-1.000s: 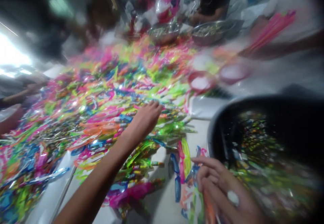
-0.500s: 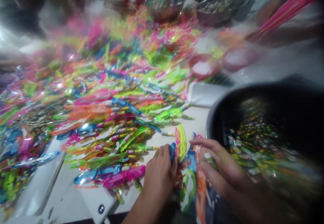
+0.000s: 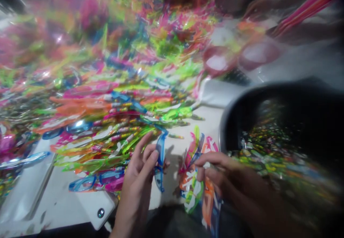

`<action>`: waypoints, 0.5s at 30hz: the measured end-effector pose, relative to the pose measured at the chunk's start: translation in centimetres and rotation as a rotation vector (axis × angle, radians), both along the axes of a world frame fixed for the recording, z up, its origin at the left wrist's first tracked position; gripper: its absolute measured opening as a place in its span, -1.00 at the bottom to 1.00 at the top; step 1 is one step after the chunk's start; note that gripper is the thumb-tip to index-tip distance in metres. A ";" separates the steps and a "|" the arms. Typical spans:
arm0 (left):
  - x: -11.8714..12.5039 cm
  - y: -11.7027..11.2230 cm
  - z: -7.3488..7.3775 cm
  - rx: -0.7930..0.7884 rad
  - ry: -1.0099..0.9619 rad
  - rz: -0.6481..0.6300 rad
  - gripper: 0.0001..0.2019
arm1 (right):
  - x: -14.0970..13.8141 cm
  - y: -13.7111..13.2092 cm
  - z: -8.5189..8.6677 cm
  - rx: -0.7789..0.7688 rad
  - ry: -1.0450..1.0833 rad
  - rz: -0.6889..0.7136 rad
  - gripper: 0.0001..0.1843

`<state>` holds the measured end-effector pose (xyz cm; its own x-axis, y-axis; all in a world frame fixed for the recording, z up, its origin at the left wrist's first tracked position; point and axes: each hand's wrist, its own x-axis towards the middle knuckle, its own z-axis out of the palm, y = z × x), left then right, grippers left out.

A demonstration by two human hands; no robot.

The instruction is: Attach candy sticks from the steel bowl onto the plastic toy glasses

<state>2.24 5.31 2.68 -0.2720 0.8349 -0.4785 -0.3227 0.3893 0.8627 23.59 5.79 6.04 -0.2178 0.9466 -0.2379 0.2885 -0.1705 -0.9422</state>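
Between the thumb and fingers of my left hand point(image 3: 143, 166) stands a translucent blue plastic spectacle frame point(image 3: 159, 159), held roughly upright above the white table. My right hand point(image 3: 225, 175) is closed in a pinch over a small heap of coloured plastic frames point(image 3: 193, 191) in green, orange, pink and blue. A small white bit point(image 3: 206, 165) shows at its fingertips; what it is I cannot make out. Left of my left hand lie a blue pair of glasses point(image 3: 83, 183) and a pink piece partly hidden by my wrist.
A large black tub point(image 3: 228, 123) with small colourful pieces stands at the right. Bright plastic frames and patterned sticks point(image 3: 120, 112) cover much of the table. A white device point(image 3: 94, 209) lies near the front edge. Red-rimmed bowls point(image 3: 217, 60) and another person's arm point(image 3: 263, 6) are farther back.
My left hand has moved left, away from the heap, and now holds up the blue frame. My right hand has closed from spread fingers into a pinch. The view has shifted slightly.
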 end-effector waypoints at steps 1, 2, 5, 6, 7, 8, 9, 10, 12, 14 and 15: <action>0.4 -0.1 0.5 -0.008 -0.080 0.068 -0.28 | 0.1 0.0 0.0 0.025 -0.033 0.018 -0.76; 0.8 -0.2 1.0 -0.016 -0.153 0.128 -0.28 | 0.2 -0.1 0.1 0.047 -0.057 0.027 -0.75; 1.9 -0.4 2.4 -0.041 -0.323 0.232 -0.44 | 0.4 -0.3 0.2 0.054 -0.106 0.024 -0.71; 2.2 -0.5 2.7 -0.029 -0.360 0.250 -0.50 | 0.4 -0.5 0.1 0.046 -0.113 0.021 -0.70; 2.5 -0.5 2.9 -0.003 -0.378 0.263 -0.55 | 0.5 -0.6 -0.1 0.043 -0.113 0.018 -0.69; 2.7 -0.6 3.0 0.034 -0.377 0.270 -0.58 | 0.5 -0.7 -0.3 0.044 -0.106 0.018 -0.69; 2.8 -0.7 3.0 0.075 -0.365 0.267 -0.61 | 0.6 -0.9 -0.6 0.055 -0.089 0.016 -0.69; 2.9 -0.8 2.8 0.113 -0.348 0.254 -0.63 | 0.6 -1.0 -0.9 0.076 -0.064 0.014 -0.70; 3.0 -1.1 2.3 0.168 -0.317 0.206 -0.64 | 0.5 -1.1 -1.5 0.095 -0.008 0.012 -0.71; 3.0 -1.4 1.7 0.201 -0.275 0.170 -0.61 | 0.3 -1.1 -1.7 0.065 0.053 0.016 -0.69; 3.0 -1.5 1.4 0.212 -0.238 0.165 -0.60 | 0.1 -1.0 -1.7 0.030 0.085 0.018 -0.67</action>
<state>5.21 3.83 4.09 -0.3127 0.8767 -0.3656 -0.5681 0.1358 0.8117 23.74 4.80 4.37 -0.2527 0.9488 -0.1894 0.2101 -0.1372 -0.9680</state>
